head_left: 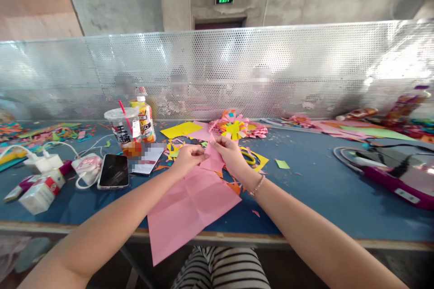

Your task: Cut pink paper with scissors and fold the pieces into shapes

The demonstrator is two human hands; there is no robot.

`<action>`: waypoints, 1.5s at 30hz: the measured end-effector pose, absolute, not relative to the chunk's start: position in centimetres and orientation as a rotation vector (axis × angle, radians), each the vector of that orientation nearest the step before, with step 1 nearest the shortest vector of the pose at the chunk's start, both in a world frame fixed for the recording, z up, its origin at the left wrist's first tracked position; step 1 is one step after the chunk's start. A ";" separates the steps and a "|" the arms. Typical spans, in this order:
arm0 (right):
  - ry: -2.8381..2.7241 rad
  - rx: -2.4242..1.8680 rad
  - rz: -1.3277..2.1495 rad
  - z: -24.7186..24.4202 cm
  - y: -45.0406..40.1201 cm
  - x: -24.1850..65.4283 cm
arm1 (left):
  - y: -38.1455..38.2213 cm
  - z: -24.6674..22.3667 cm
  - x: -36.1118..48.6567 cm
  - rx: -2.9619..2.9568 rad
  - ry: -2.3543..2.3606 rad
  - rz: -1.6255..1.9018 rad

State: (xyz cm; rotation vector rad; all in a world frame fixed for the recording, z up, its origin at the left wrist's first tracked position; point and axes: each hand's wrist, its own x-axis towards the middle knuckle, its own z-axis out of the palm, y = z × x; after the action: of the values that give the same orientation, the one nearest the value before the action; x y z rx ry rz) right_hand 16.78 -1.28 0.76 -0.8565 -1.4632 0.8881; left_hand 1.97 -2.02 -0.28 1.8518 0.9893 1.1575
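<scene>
A small folded piece of pink paper [213, 160] is held up between my two hands above the table. My right hand [231, 156] pinches its upper part between thumb and fingers. At its left edge, my left hand [187, 159] has thumb and fingertips pressed together on the paper. Below them lies a larger pink sheet [196, 201] with crossing creases, one corner jutting past the table's front edge. Behind my right hand are a yellow-centred paper flower [235, 130] and yellow scissors handles [249, 159], partly covered by paper scraps.
A lidded cup [125, 133] with a red straw, a bottle [146, 122], phones [114, 171] and chargers [87, 166] stand or lie to the left. A purple-edged device [396, 185] with cables sits at right. A perforated metal screen [217, 61] borders the table's back.
</scene>
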 end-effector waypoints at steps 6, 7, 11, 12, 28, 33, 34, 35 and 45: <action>-1.478 -0.836 0.879 0.4 -0.8 16.8 | -2.1 -0.4 1.9 1.846 1.019 1.155; -1.476 -0.835 0.879 0.3 -0.7 16.8 | -2.1 -0.4 1.9 1.848 1.017 1.155; -1.461 -0.828 0.892 0.1 -0.6 16.8 | -2.2 -0.4 2.0 1.853 1.019 1.165; -1.461 -0.823 0.895 0.1 -0.6 16.8 | -2.2 -0.4 2.0 1.856 1.025 1.174; -1.353 -0.746 0.981 1.1 -1.2 17.3 | -2.4 -0.2 2.2 2.022 1.026 1.108; -1.229 -0.715 1.099 1.2 -1.2 17.3 | -2.5 0.0 2.2 2.024 1.021 1.119; -1.211 -0.711 1.114 1.2 -1.2 17.3 | -2.5 0.0 2.2 2.016 1.022 1.120; -1.195 -0.710 1.126 1.2 -1.2 17.3 | -2.5 0.1 2.2 2.014 1.020 1.122; -1.315 -0.781 1.108 1.1 -0.9 17.5 | -2.1 0.0 1.8 2.022 1.011 1.152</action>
State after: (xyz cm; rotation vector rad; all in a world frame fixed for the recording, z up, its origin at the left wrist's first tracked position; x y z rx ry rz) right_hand 17.50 -0.90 1.12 -0.7809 -1.3146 1.1077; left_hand 1.83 -2.13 -0.04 2.0219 1.0112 1.1521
